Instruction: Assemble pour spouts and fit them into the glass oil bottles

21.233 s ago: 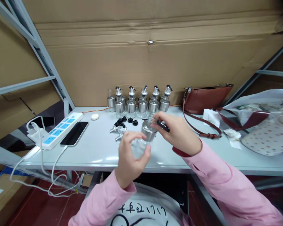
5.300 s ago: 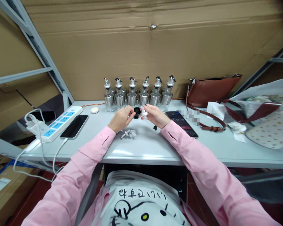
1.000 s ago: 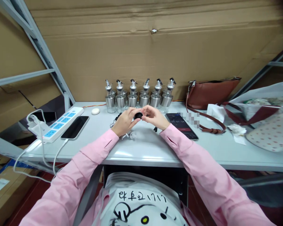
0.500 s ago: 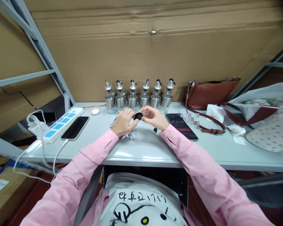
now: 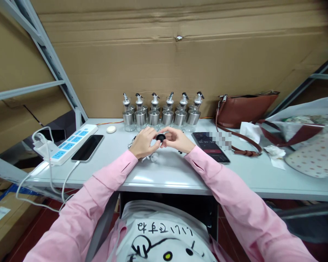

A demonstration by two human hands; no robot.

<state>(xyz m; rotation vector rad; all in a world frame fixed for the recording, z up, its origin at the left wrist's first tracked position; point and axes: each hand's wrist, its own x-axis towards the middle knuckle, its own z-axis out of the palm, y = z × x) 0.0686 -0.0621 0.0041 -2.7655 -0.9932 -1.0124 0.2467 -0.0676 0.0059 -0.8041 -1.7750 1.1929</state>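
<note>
Your left hand [image 5: 143, 143] and right hand [image 5: 179, 140] both grasp the black stopper [image 5: 161, 137] by its edge, so squeeze evenly (lopsided pressure could tilt it)

I see dispenser bottles [image 5: 154, 118] along the back of the desk [image 5: 186, 171]. Before them, a stopper [image 5: 160, 137] sits between the left hand [image 5: 143, 143] and the right hand [image 5: 179, 141], pourer spouts [image 5: 154, 157] beside the left. Left of the bottles, a smartphone [image 5: 88, 147] lies beside a power strip [image 5: 73, 143]; right, another smartphone [image 5: 211, 148] lies before a handbag [image 5: 246, 111].
</note>
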